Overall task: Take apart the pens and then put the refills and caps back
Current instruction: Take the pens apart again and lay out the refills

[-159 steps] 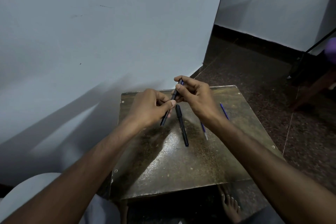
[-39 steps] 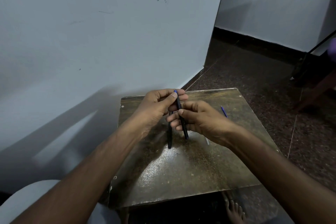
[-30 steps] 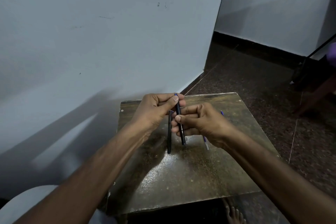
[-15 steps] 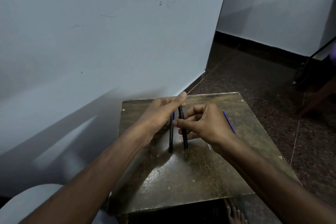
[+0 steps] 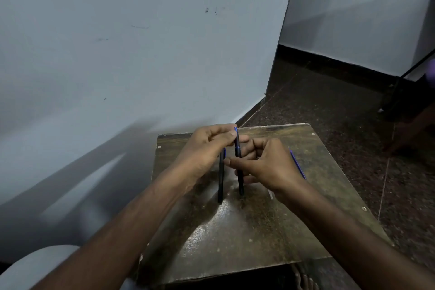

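Here, two dark pens are handled above a worn table.

Nearest, the table's [image 5: 247, 238] front edge is crossed by both forearms. Toward the middle of the surface, a black pen [image 5: 239, 167] is pinched between the thumb and curled fingers of the right hand [image 5: 266, 165], and its blue-tipped top end is nipped by the thumb and forefinger of the left hand [image 5: 204, 148]. A second black pen [image 5: 220, 179] is seen just beside the first, on its left; whether it lies on the surface or is held cannot be told. Nearer the right edge, a blue refill [image 5: 297, 165] is partly hidden behind the right hand. Beyond the far edge, a pale wall [image 5: 141, 42] is seen.
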A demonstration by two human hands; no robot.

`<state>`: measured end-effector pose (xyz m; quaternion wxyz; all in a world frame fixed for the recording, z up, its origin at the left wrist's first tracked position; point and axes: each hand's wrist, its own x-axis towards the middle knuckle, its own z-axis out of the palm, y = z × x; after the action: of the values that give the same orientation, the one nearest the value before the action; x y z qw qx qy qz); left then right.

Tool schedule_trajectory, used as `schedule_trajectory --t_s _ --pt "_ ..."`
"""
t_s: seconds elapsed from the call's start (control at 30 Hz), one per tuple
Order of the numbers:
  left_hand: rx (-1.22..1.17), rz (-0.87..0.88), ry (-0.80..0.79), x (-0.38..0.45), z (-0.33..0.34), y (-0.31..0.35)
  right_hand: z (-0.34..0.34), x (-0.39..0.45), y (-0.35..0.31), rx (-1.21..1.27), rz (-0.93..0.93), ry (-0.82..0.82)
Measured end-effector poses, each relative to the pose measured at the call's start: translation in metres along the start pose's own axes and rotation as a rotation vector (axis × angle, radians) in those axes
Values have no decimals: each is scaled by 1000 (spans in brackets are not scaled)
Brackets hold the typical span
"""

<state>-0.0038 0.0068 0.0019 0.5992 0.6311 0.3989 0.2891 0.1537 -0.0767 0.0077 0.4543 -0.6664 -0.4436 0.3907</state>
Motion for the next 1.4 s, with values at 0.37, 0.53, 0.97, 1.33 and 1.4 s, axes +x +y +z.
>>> schedule_trajectory --t_s 0.37,0.53,0.97,1.33,1.4 --pt "24 -40 6 -1 0 1 -2 0 2 -32 -27 -10" --pt "74 17 116 1 0 -4 0 -1 2 -125 -86 -14" --pt "80 24 157 0 0 -2 0 -3 2 -128 -43 -10" --pt "52 107 284 1 -12 7 1 -2 2 -305 -76 -40" --pt "3 97 337 5 -26 9 0 -2 3 -308 -74 -50"
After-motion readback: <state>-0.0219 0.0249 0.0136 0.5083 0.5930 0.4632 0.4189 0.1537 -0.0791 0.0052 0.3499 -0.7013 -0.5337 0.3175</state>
